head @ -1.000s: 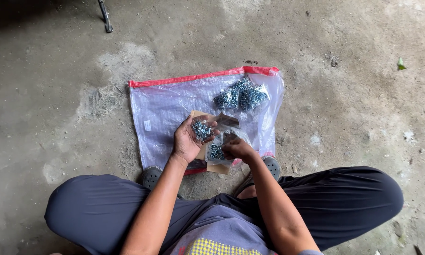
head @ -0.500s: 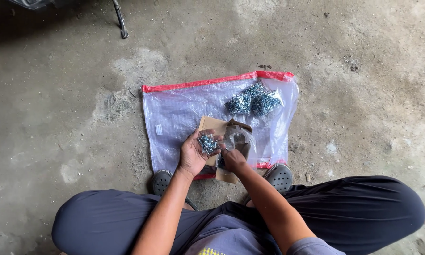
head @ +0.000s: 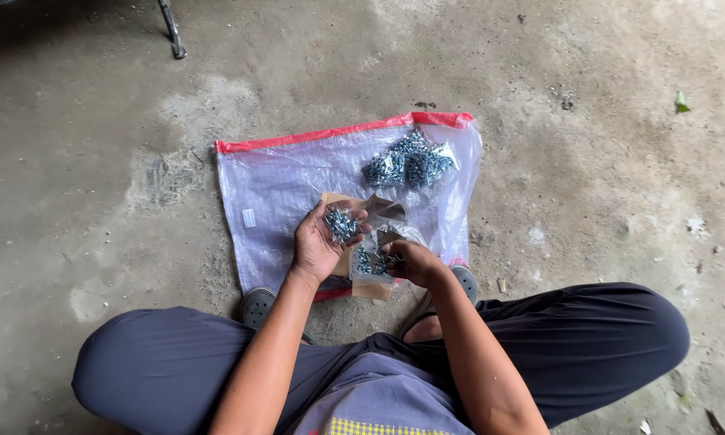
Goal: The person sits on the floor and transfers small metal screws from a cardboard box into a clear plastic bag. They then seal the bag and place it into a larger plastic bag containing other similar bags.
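I see a red-edged sack (head: 282, 185) flat, screw pile (head: 406, 165) far right. Left hand (head: 318, 246) cupped open, holding screws (head: 342, 225); right hand (head: 411, 262) pinches a clear bag (head: 374, 266) (near edge).

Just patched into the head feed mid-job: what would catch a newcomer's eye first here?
The left hand, palm up at the centre, cups a small heap of shiny screws. Beside it the right hand grips a small clear bag with more screws in it. Both hover over a translucent woven sack with a red edge spread on the concrete floor, where a bigger pile of screws lies near the sack's far right corner.
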